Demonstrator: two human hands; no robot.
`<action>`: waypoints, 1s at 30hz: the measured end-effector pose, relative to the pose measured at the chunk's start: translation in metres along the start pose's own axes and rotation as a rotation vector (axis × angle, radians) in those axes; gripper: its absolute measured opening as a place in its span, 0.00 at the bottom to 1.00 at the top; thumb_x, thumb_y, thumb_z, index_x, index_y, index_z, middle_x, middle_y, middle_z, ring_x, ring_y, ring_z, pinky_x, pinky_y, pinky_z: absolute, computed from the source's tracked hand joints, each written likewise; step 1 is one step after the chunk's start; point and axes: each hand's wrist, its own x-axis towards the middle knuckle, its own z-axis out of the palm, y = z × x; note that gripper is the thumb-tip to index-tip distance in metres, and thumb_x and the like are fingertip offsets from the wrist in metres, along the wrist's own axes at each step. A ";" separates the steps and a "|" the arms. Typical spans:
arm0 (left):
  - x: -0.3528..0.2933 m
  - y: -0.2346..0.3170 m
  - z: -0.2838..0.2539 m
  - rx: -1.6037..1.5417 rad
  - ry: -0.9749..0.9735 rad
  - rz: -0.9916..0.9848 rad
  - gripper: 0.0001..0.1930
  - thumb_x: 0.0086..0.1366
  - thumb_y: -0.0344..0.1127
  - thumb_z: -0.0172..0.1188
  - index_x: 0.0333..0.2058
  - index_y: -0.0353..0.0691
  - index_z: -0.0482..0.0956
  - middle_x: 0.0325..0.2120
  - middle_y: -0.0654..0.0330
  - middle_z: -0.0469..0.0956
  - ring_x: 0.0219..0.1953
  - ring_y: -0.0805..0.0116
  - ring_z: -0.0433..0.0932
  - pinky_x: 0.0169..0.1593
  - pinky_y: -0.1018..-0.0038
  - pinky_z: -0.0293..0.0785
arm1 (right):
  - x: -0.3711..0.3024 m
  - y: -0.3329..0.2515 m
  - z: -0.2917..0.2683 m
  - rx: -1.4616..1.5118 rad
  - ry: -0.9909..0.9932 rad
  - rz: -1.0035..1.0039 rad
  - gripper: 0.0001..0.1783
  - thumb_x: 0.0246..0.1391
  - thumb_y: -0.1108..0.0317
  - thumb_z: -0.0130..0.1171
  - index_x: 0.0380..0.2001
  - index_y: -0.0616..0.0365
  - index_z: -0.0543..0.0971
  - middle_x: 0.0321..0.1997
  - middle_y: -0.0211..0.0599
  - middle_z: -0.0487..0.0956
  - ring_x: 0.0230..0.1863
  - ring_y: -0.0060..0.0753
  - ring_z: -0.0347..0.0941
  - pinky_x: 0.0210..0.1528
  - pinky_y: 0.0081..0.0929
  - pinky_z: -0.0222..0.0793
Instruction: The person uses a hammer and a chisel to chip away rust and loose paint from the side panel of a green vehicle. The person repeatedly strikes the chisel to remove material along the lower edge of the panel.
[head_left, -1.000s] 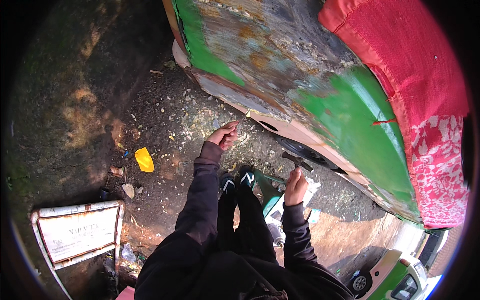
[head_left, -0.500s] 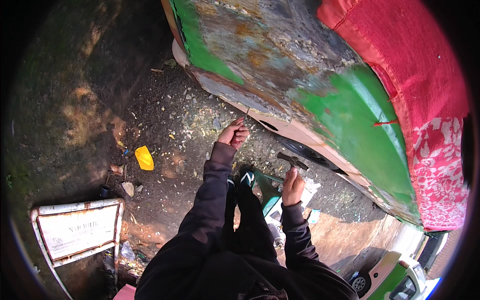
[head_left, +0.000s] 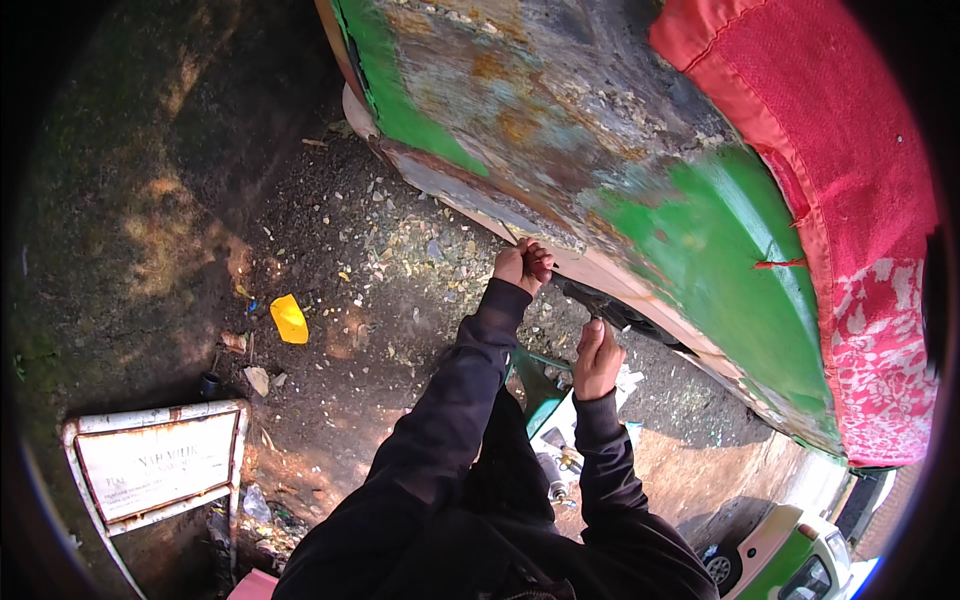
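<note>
My left hand (head_left: 522, 266) is closed around a thin metal rod (head_left: 509, 233), perhaps a chisel. The rod's upper end meets the lower edge of a worn vehicle panel (head_left: 540, 120), which shows bare grey metal, rust and patches of green paint. Lower and to the right, my right hand (head_left: 597, 358) grips a hammer by its handle. The hammer head (head_left: 612, 322) sits just above my thumb, hard to make out against the dark tyre (head_left: 640, 325). A gap separates the hammer from my left hand.
Red cloth (head_left: 790, 120) drapes over the vehicle's right side. A green stool (head_left: 541, 390) stands by my legs, with tools on a white surface (head_left: 555, 435) beside it. A rusty-framed sign (head_left: 155, 465) is at lower left. Yellow scrap (head_left: 289, 318) lies on gravelly ground.
My left hand has moved right and slightly up along the panel's lower edge with the rod. My right hand has shifted a little right, and the hammer head has turned.
</note>
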 end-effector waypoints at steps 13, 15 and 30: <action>0.029 -0.018 0.007 -0.133 0.071 0.082 0.15 0.70 0.41 0.32 0.28 0.39 0.59 0.21 0.58 0.64 0.23 0.59 0.65 0.28 0.66 0.65 | 0.029 0.001 0.008 0.048 0.368 -0.085 0.24 0.64 0.60 0.34 0.18 0.61 0.69 0.09 0.42 0.63 0.11 0.44 0.64 0.16 0.37 0.58; 0.031 -0.020 0.008 -0.108 0.062 0.066 0.14 0.70 0.40 0.32 0.28 0.40 0.59 0.21 0.58 0.64 0.23 0.59 0.65 0.26 0.66 0.65 | 0.016 0.016 0.014 0.396 0.435 0.064 0.25 0.64 0.59 0.33 0.18 0.60 0.69 0.09 0.38 0.61 0.10 0.38 0.63 0.16 0.35 0.57; 0.032 -0.023 0.008 -0.117 0.195 0.101 0.16 0.70 0.42 0.33 0.26 0.39 0.58 0.20 0.58 0.63 0.23 0.61 0.64 0.27 0.66 0.66 | 0.023 0.032 0.027 -0.158 0.234 -0.043 0.23 0.64 0.59 0.34 0.23 0.63 0.70 0.12 0.48 0.65 0.12 0.47 0.64 0.18 0.36 0.60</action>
